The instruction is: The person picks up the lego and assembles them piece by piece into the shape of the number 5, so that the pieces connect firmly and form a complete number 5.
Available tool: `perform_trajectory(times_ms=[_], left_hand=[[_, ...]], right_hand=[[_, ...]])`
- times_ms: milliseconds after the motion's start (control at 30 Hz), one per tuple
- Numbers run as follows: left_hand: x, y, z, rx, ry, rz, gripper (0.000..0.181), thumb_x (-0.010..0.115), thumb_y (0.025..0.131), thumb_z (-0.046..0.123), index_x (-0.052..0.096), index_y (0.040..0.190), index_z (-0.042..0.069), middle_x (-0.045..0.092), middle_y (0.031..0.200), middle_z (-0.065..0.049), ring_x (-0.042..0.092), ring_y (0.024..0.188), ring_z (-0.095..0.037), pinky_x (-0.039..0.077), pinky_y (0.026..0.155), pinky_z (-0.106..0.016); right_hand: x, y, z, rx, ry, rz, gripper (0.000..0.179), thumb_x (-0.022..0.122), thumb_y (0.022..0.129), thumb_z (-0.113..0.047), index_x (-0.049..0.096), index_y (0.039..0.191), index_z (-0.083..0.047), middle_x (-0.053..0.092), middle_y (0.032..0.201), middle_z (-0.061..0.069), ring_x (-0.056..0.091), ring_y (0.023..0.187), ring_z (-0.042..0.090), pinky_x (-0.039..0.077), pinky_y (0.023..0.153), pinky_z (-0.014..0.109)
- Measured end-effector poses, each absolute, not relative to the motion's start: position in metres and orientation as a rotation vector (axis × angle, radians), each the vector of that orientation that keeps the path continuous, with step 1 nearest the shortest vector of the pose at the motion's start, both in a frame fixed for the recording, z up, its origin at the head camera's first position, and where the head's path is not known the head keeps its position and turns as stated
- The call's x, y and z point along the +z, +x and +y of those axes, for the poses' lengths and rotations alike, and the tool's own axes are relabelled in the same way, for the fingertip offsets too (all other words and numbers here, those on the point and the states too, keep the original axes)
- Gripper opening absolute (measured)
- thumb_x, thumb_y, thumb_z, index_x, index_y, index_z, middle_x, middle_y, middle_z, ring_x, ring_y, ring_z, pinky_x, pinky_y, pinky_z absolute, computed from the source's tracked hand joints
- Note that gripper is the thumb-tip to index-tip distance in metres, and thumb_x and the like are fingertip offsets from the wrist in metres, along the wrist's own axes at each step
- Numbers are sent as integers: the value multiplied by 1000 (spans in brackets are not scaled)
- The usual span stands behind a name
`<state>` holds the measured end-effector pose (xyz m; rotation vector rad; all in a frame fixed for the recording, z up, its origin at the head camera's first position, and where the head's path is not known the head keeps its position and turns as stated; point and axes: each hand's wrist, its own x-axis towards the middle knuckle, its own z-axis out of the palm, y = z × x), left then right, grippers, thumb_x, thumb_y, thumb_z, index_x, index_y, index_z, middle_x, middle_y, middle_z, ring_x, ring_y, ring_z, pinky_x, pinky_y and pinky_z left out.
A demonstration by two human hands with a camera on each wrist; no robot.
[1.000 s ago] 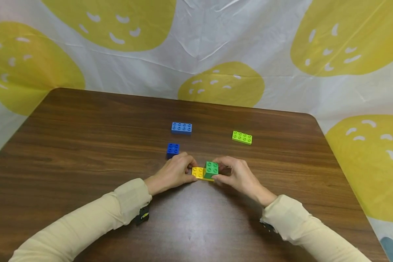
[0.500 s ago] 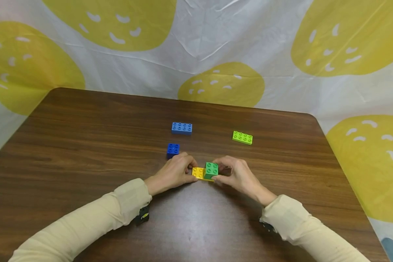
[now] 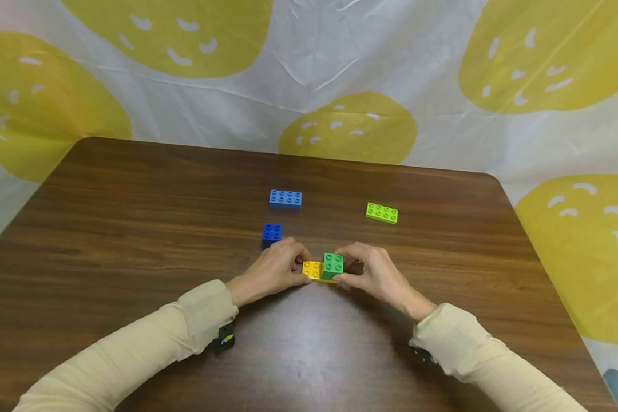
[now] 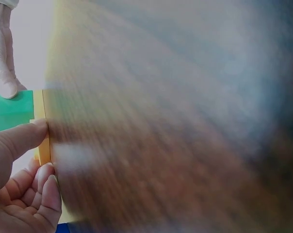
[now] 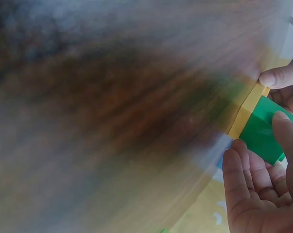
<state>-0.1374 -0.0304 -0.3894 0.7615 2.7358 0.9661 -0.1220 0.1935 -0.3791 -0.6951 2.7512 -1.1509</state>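
A flat yellow building brick (image 3: 312, 269) lies on the table, its left half of studs bare. On its right half stands a square green building brick (image 3: 333, 266), upright with studs on top. My left hand (image 3: 274, 267) pinches the yellow brick's left end between thumb and fingers; the left wrist view shows the thumb (image 4: 27, 138) along its near side. My right hand (image 3: 377, 276) pinches the green brick from the right, and in the right wrist view the thumb (image 5: 285, 127) presses its near face. The fingers' far contact is partly hidden behind the bricks.
A dark blue square brick (image 3: 272, 234) stands just beyond my left hand. Farther back lie a lighter blue long brick (image 3: 285, 198) and, to the right, a flat lime brick (image 3: 381, 212). A patterned curtain (image 3: 350, 129) hangs behind the table's far edge.
Both hands keep their grip on the yellow and green bricks, with almost no movement. The head view has tilted very slightly.
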Motion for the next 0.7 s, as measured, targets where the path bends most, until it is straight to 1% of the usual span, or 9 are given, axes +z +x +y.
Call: perform_trajectory(times_ms=[500, 700], left_hand=[[-388, -139, -28, 971, 732, 2732, 30, 84, 77, 18, 70, 99, 4, 62, 92, -6, 54, 78, -12, 47, 69, -23], [-388, -138, -28, 974, 697, 2707, 29, 83, 78, 18, 70, 100, 4, 62, 93, -6, 54, 79, -12, 48, 70, -24]], right_hand=[[-378, -124, 194, -1138, -697, 2762, 32, 81, 77, -4, 69, 106, 0, 72, 95, 11, 68, 82, 18, 55, 70, 23], [-379, -122, 193, -1129, -660, 2758, 31, 81, 77, -6, 69, 105, -2, 73, 93, 9, 68, 82, 16, 56, 72, 25]])
